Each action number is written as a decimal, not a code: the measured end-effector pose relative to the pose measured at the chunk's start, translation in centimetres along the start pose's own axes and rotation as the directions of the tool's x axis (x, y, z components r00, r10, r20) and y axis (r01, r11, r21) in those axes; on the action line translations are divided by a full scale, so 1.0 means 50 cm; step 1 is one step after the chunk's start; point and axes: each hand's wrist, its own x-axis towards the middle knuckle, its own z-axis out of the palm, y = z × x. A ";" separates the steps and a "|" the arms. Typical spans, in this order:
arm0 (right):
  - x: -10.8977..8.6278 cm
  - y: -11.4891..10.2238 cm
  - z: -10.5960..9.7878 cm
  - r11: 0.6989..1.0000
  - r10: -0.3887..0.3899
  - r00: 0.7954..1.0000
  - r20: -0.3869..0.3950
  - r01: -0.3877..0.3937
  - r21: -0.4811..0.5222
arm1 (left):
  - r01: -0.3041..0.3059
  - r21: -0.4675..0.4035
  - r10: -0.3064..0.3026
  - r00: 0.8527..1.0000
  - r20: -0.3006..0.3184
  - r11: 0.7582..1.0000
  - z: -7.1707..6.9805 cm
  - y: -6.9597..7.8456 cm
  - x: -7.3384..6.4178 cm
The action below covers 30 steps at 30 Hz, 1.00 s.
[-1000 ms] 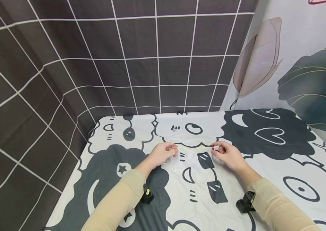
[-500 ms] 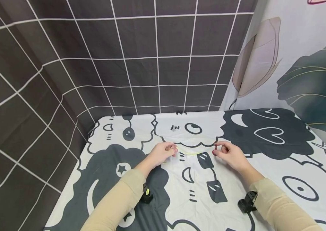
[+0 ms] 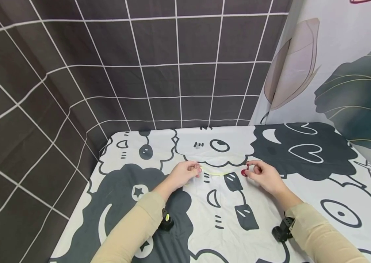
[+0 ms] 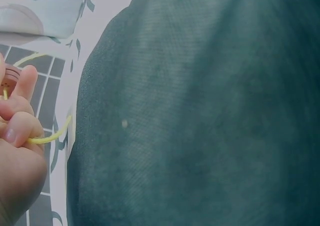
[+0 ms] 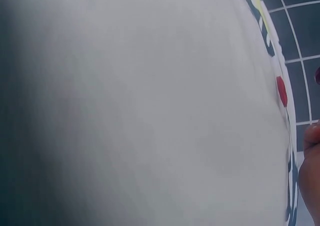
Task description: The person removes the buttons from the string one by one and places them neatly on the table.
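Nearest, below the yellow string [image 3: 216, 173]: sleeves [image 3: 129, 226] w/ wrist cams [image 3: 165, 221]. String hangs slightly slack btwn the hands, so prob. no pull on it. At its L end, L hand [image 3: 183, 175] grips it + a brownish bead [image 4: 12, 73], prob. to anchor both; tail sticks out past the fingers. Beyond its R end, R hand [image 3: 266, 177] pinches a red piece [image 3: 244, 172], prob. for steadiness; can't tell if joined to string. Patterned cloth [image 3: 202, 219] underneath; grid cloth [image 3: 159, 42] behind.
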 end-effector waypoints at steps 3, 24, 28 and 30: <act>-0.001 0.002 -0.003 1.000 -0.003 1.000 -0.008 0.003 0.003 | -0.002 -0.005 0.002 1.000 -0.002 1.000 0.001 0.000 0.001; -0.005 0.010 -0.010 0.999 -0.008 0.998 -0.056 0.005 -0.048 | -0.018 -0.023 0.018 1.000 -0.011 1.000 0.001 -0.001 0.002; -0.007 0.014 -0.011 0.998 -0.011 0.998 -0.065 0.007 -0.055 | -0.023 -0.029 0.023 1.000 -0.005 0.999 0.001 -0.001 0.002; -0.007 0.015 -0.011 0.998 -0.008 0.998 -0.065 0.005 -0.056 | -0.021 -0.032 0.021 1.000 -0.004 0.999 0.001 -0.002 0.002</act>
